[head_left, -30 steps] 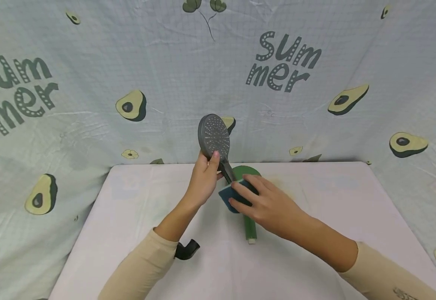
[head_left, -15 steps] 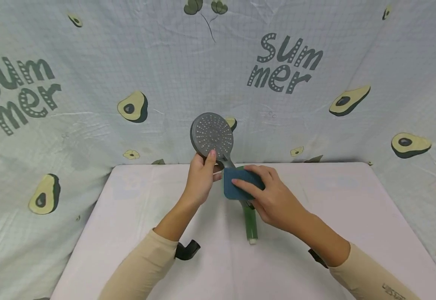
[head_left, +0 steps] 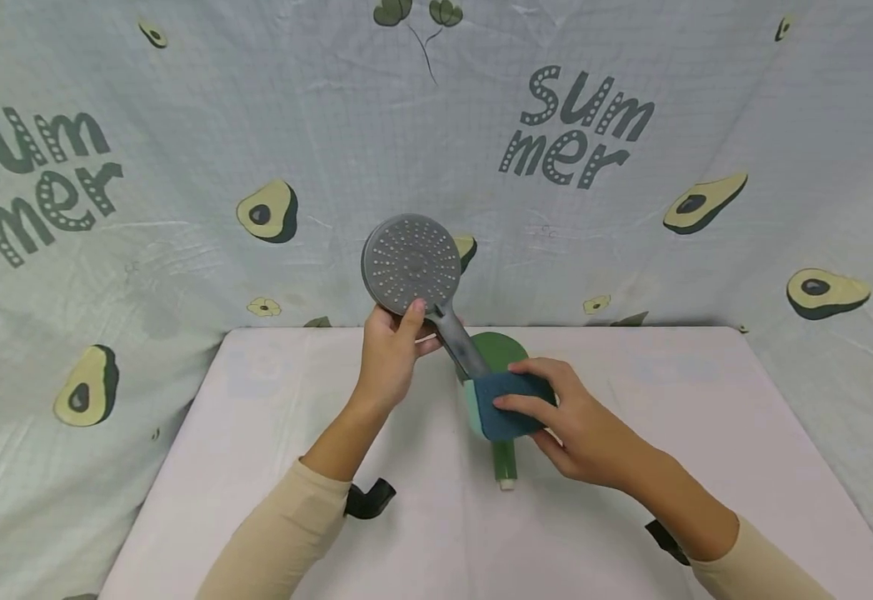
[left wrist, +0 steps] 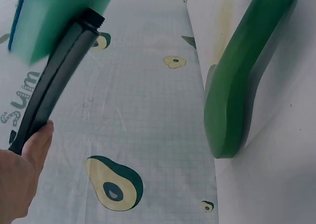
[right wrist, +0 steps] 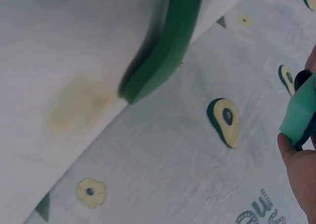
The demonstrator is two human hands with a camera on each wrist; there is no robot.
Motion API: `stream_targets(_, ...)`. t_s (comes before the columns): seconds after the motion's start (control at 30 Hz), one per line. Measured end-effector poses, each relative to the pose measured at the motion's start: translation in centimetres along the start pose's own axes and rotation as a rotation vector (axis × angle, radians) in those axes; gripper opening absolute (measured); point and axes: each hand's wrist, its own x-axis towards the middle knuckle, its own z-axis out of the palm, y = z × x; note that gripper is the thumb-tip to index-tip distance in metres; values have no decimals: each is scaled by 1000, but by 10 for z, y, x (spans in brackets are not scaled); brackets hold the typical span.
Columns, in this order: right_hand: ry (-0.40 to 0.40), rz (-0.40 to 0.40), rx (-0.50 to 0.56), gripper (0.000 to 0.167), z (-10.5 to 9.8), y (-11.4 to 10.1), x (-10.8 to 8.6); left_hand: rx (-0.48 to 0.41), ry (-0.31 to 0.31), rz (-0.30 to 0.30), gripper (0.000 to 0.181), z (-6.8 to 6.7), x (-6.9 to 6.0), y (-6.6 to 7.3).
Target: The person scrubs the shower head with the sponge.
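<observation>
My left hand (head_left: 389, 354) grips a grey shower head (head_left: 412, 262) just below its round face, thumb on the front; the nozzle face points toward the head camera. Its handle slants down to the right. My right hand (head_left: 575, 421) holds a sponge (head_left: 507, 408), dark blue on one side and mint green on the other, against the handle's lower part. In the left wrist view the threaded handle end (left wrist: 93, 19) sticks out beside the blurred green side of the sponge (left wrist: 54, 23).
Behind the sponge a green shower head (head_left: 504, 462) lies on the pale table (head_left: 436, 550). A black bent piece (head_left: 371, 500) lies by the left forearm, another black piece (head_left: 666, 540) by the right forearm. A printed avocado cloth (head_left: 331, 150) hangs behind.
The shower head has turned its face more toward the head camera and shifted left. My right hand and the sponge have moved along the handle, down and right toward its end.
</observation>
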Motion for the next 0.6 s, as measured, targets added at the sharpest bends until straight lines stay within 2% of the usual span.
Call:
stream_targets(0.13,2,71,46,45,-2,2,-6,-51,-87,25,40,-3,-2,-1)
stream_targets(0.23,27,130,80,45,-3,0,4,-87,-153,32,40,-1,-5,-4)
stream_targets(0.33,90,184,121,60,-3,-3,19,-100,-198,30,40,2,-8,-7)
stream_targets(0.4,141,208,129,68,-2,-6,28,-112,-213,31,40,5,-10,-9)
stream_targets(0.47,177,221,149,69,-3,-8,33,-144,-228,39,40,6,-11,-10)
stream_targets(0.53,186,229,168,69,-3,-10,36,-168,-222,50,39,7,-11,-10)
stream_targets(0.6,160,237,212,69,-4,-12,36,-186,-198,67,37,8,-11,-9)
